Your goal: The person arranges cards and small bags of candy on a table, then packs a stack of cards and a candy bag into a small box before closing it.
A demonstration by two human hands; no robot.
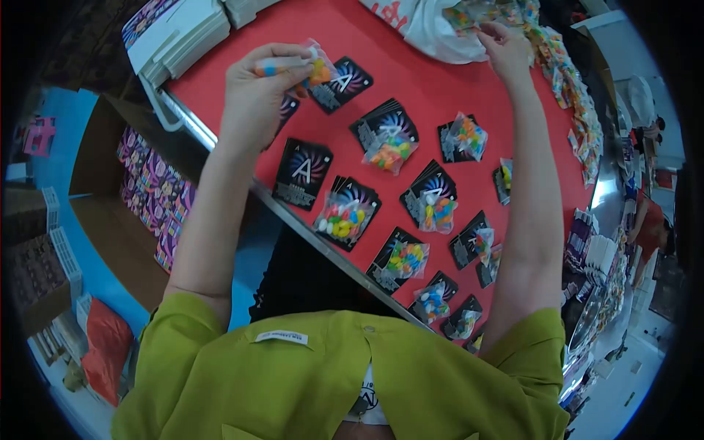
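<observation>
My left hand (pixel 265 82) is closed on a small clear bag of colourful candies (pixel 320 67). It holds the bag over a black card (pixel 342 85) with a large white "A". My right hand (pixel 506 50) reaches to the far side of the red table, beside a white plastic bag (pixel 433 33) and a heap of candy bags (pixel 561 70). Its fingers are bent and look apart, with nothing visible between them. Between my arms lie several fanned stacks of black cards, most topped with a candy bag, such as this candy bag (pixel 390 152). One card stack (pixel 302 172) bears no candy bag.
White boxes (pixel 183 44) stand at the table's upper left corner. A cardboard box (pixel 110 220) full of purple printed packs (pixel 154 194) is on the left, below the table's metal edge (pixel 315 238). More printed packs (pixel 590 249) lie on the right.
</observation>
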